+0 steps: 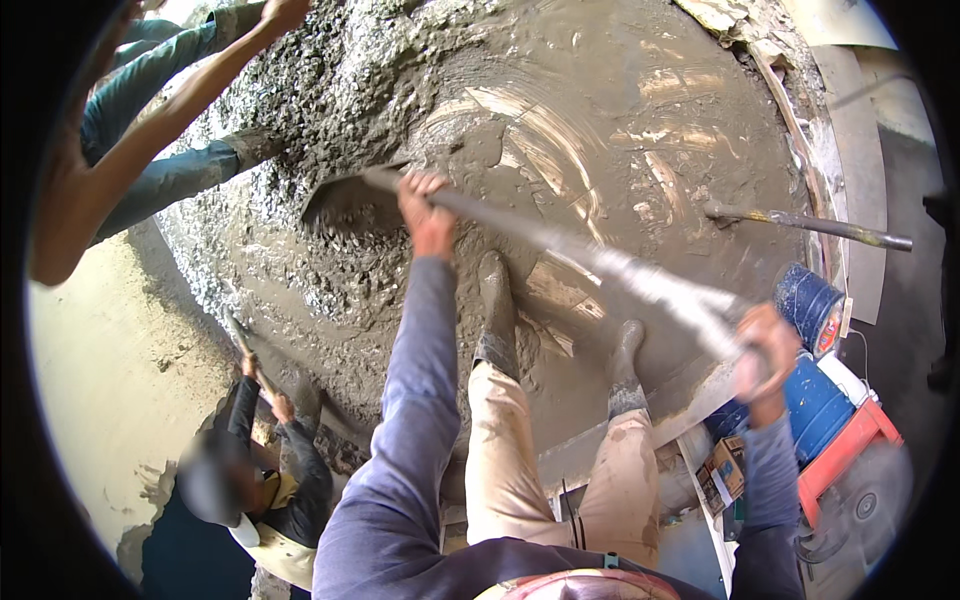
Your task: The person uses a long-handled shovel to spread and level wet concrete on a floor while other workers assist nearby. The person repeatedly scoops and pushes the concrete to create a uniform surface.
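A long grey shovel handle (pixel 600 262) runs across the picture, and I grip it with both hands. My left hand (pixel 425 212) holds it near the blade end. My right hand (pixel 765 345) grips the top end at the right. The shovel blade (pixel 345 200) lies sunk in wet grey concrete (pixel 560 130). My two rubber boots (pixel 497 310) stand in the wet mix just below the handle. The concrete is smooth and glossy at the upper right and coarse with gravel at the upper left.
A person at the lower left (pixel 255 480) digs with another tool (pixel 245 345). A second person's arm (pixel 150 140) and legs reach in from the upper left. A loose rod (pixel 810 225) lies at the right. Blue containers (pixel 810 305) and a red frame (pixel 850 445) stand at the right.
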Tool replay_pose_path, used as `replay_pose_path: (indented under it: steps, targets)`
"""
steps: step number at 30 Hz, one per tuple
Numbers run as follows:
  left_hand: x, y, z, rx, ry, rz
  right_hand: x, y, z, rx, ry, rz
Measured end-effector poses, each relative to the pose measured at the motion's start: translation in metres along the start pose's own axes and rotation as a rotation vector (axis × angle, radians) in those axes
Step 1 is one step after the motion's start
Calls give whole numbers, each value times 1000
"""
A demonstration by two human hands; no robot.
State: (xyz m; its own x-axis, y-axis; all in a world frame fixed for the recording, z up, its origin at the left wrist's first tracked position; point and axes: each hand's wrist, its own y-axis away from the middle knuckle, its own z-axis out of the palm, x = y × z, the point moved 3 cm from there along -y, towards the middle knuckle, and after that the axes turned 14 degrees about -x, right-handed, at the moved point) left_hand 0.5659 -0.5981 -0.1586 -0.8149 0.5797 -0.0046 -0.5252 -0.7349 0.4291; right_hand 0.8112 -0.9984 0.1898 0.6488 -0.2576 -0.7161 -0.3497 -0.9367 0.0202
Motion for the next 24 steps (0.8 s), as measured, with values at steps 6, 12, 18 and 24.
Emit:
replay_pose_path:
  steps: [6,12,18,24]
  targets:
    - [38,192,25,-111,7,-106,-51,167,27,-223,-299,98]
    - [-84,341,-28,409,-437,-47,-45,388,-21,302,-622,1034]
    - [-332,441,-169,799,-474,-613,-56,558,-85,881,-706,1445]
    - [-475,461,-269,827,-252,-830,-33,554,-115,937,-237,1626]
